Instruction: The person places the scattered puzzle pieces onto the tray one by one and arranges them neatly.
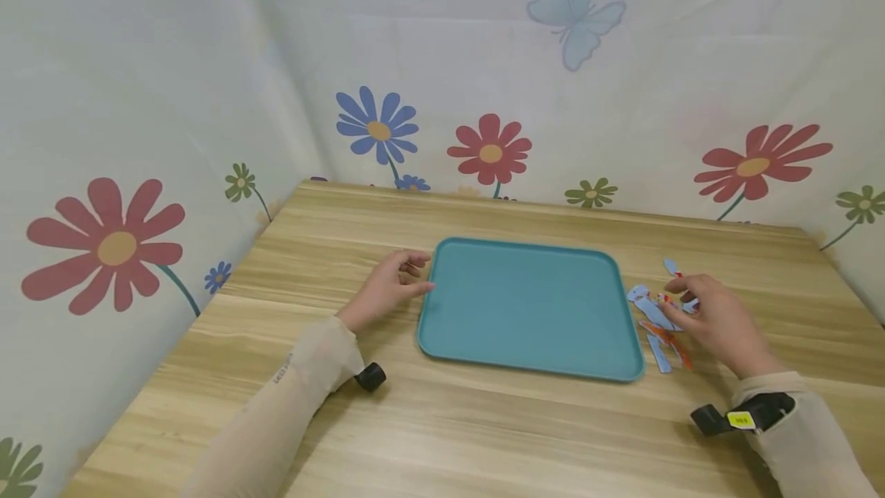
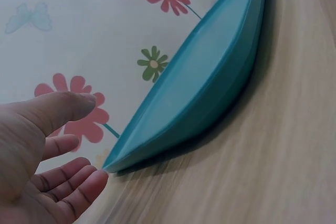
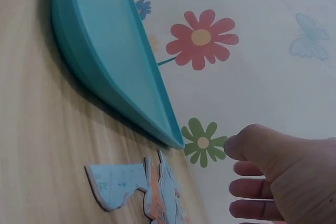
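Observation:
A teal rectangular tray point(image 1: 528, 310) lies flat on the wooden table, its inside bare. My left hand point(image 1: 390, 287) is at the tray's left edge, fingers relaxed and loosely bent, thumb tip at the rim in the head view. In the left wrist view this hand point(image 2: 52, 156) holds nothing. Over on the right, my right hand point(image 1: 722, 321) hovers above a loose pile of flat puzzle pieces point(image 1: 657, 313), light blue with orange parts. The right wrist view shows the right hand point(image 3: 283, 177) with slightly bent fingers and nothing between them; a light blue piece point(image 3: 118, 182) lies below the tray there.
The wooden table point(image 1: 484, 421) runs back to a white cloth backdrop point(image 1: 429, 37) printed with flowers and a butterfly. Another small blue piece point(image 1: 670, 266) lies just behind the pile. Black wrist cameras point(image 1: 371, 376) are strapped over both sleeves.

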`<action>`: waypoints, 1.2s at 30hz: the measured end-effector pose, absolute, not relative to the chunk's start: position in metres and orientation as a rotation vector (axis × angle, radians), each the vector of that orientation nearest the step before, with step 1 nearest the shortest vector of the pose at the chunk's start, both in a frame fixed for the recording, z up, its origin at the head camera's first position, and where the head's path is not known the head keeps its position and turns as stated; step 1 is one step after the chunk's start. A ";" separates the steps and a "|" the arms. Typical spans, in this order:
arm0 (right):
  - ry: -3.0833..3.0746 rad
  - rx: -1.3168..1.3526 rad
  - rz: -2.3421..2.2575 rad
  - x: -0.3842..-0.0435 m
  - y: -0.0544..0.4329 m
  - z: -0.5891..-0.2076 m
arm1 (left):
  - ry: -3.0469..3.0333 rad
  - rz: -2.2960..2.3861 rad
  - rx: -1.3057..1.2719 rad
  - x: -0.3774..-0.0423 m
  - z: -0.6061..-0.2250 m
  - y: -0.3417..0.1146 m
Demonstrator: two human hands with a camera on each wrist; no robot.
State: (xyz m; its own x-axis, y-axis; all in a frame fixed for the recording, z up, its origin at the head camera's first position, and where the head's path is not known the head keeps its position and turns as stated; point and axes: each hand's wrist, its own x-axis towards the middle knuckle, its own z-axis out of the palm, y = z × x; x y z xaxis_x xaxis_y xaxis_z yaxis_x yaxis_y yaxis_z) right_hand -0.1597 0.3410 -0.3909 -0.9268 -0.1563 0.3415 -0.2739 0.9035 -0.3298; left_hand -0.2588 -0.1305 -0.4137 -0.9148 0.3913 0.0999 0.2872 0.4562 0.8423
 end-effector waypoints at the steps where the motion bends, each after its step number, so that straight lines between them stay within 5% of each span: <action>1: -2.762 0.325 0.538 -0.160 0.340 -0.390 | 2.578 1.472 0.592 -0.259 -0.414 -0.130; 36: -2.801 0.373 0.487 -0.132 0.344 -0.384 | 2.460 1.463 0.556 -0.255 -0.423 -0.126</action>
State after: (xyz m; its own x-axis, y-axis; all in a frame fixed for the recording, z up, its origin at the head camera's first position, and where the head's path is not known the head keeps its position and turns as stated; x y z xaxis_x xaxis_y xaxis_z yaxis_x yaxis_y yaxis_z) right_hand -0.1316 0.3440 -0.3841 -0.9292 -0.2036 0.3084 -0.2957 0.9102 -0.2900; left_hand -0.2551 -0.1262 -0.4231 -0.9027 0.4302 -0.0002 0.2054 0.4313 0.8785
